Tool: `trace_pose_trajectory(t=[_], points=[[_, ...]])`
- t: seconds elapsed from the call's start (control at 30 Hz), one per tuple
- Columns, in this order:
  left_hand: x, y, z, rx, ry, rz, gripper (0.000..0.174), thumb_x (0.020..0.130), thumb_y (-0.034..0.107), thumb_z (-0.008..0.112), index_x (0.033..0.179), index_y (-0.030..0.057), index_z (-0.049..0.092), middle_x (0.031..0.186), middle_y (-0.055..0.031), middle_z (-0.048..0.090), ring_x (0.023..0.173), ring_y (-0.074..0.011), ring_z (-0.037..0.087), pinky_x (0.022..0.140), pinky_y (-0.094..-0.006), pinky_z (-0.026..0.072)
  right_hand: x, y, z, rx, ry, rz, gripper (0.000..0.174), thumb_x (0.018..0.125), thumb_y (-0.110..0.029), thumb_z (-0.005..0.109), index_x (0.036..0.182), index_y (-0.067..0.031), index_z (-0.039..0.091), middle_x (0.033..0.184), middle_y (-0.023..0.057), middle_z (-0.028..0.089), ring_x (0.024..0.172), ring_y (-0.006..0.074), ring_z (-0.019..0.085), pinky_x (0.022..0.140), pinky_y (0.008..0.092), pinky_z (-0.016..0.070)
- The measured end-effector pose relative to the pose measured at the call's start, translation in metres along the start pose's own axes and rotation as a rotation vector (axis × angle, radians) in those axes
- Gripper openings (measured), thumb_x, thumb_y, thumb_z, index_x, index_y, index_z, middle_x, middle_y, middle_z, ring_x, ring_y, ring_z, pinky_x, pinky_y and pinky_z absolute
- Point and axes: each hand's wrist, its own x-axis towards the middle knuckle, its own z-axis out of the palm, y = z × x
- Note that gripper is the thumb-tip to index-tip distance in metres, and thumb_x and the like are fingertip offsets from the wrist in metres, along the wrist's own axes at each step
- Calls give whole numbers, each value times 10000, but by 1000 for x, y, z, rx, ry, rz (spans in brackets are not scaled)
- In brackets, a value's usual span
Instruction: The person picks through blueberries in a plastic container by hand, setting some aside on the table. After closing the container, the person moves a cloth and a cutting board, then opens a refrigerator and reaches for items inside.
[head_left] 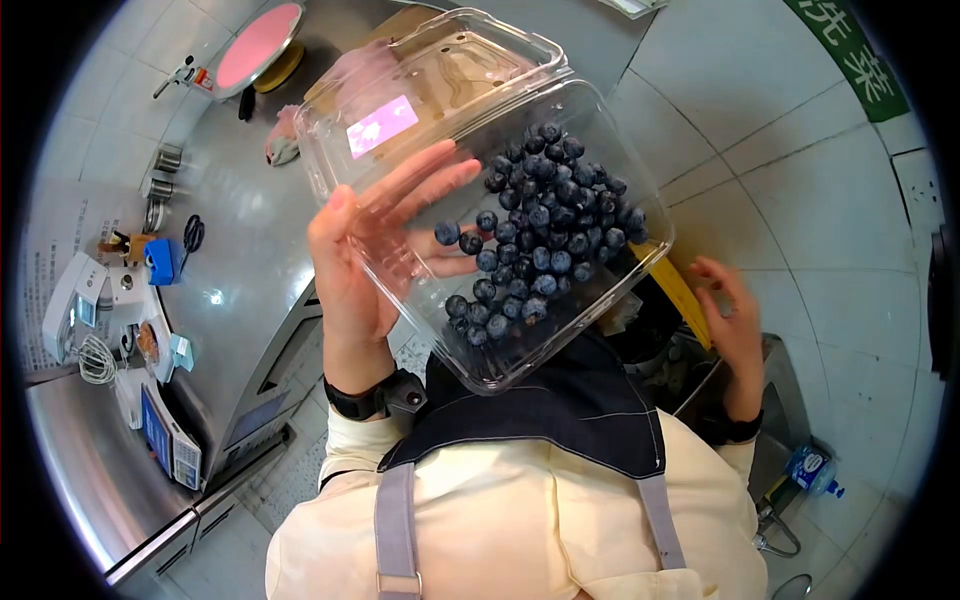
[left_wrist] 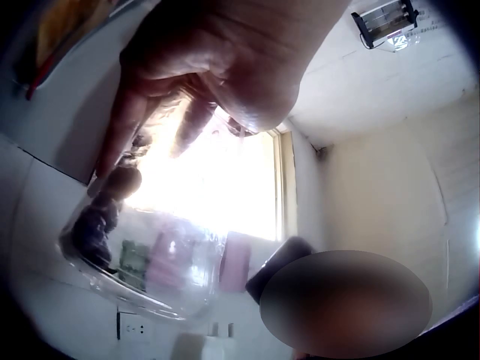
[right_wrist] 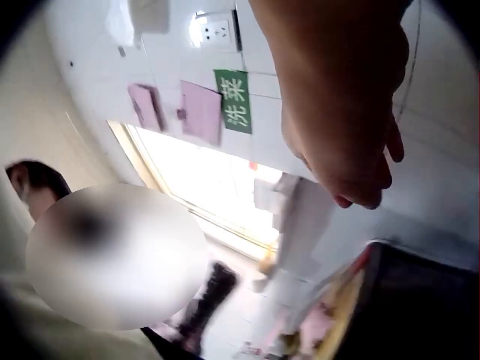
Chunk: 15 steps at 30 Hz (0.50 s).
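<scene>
A clear plastic clamshell box (head_left: 625, 150), its lid (head_left: 555, 50) folded back, is held up in front of the chest in the head view. Loose blueberries (head_left: 545, 215) lie in its tray, heaped toward the right side. My left hand (head_left: 365, 260) grips the box at its left side, some fingers showing through the clear plastic. In the left wrist view the same hand (left_wrist: 217, 67) is above the box, and dark berries (left_wrist: 97, 225) show at its lower end. My right hand (head_left: 732, 315) is off to the right, apart from the box, fingers loosely bent and holding nothing.
A yellow-edged dark container (head_left: 680, 295) stands beside my right hand. Along the left counter (head_left: 240, 230) are a scale (head_left: 170, 440), scissors (head_left: 193, 235) and a pink turntable (head_left: 258, 48). A water bottle (head_left: 812, 470) lies near the sink (head_left: 790, 400) at lower right.
</scene>
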Motion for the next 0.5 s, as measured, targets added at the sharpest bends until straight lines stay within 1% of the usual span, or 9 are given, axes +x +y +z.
trace_pose_trajectory(t=[0.03,0.07,0.13,0.2,0.23,0.27,0.3,0.37,0.5], points=[[-1,0,0,4,-16,-8,783,911,568,289,1364,-60,402,1288,-340,477,828,-318,694,621,-366,603,7,-18,-7,128,92,66,321,749,76,620,1054,-18,648,971,101,657,837,212,608,753,300,484],[-2,2,0,7,-24,-10,783,911,568,289,1364,-60,402,1288,-340,477,828,-318,694,621,-366,603,14,-35,-13,127,100,70,321,749,76,620,1054,-18,648,971,101,657,837,212,608,753,300,484],[-3,4,1,87,-82,-57,858,869,605,340,1366,-94,373,1312,-277,492,910,-302,677,710,-368,584,32,-71,-26,176,313,-329,311,724,51,655,1023,-33,673,888,96,647,722,205,582,658,296,470],[-3,1,5,95,-87,-63,857,869,606,339,1367,-90,374,1312,-275,493,909,-301,676,711,-369,584,60,-114,-34,171,210,-606,287,683,9,704,964,-49,698,795,63,603,625,176,519,565,286,417],[-3,0,7,104,-83,-70,856,869,607,338,1369,-86,375,1313,-273,493,907,-301,676,713,-371,585,76,-128,-30,125,155,-754,284,635,-38,731,917,-63,708,748,28,557,601,170,479,521,282,361],[-4,0,10,106,-89,-66,856,869,607,338,1369,-86,375,1313,-273,493,907,-301,676,713,-371,585,87,-143,-23,108,59,-792,218,662,-57,726,879,-70,705,753,34,529,635,184,462,554,286,344],[-6,1,13,116,-88,-77,851,868,605,336,1368,-82,378,1314,-271,493,908,-301,675,716,-376,586,97,-148,-13,73,-33,-848,239,643,-83,730,879,-82,692,762,26,509,668,191,479,567,294,365],[-8,3,16,128,-81,-75,846,868,603,334,1368,-77,382,1316,-268,493,908,-301,674,720,-382,587,106,-159,1,-93,-178,-823,208,647,-98,712,850,-83,671,769,16,486,716,184,495,595,290,384],[-12,2,15,82,-55,-81,816,876,580,326,1367,-69,388,1316,-256,496,906,-298,673,727,-393,589,111,-164,20,-135,-161,-831,162,667,-104,683,825,-85,652,762,10,465,742,177,501,625,286,399]])
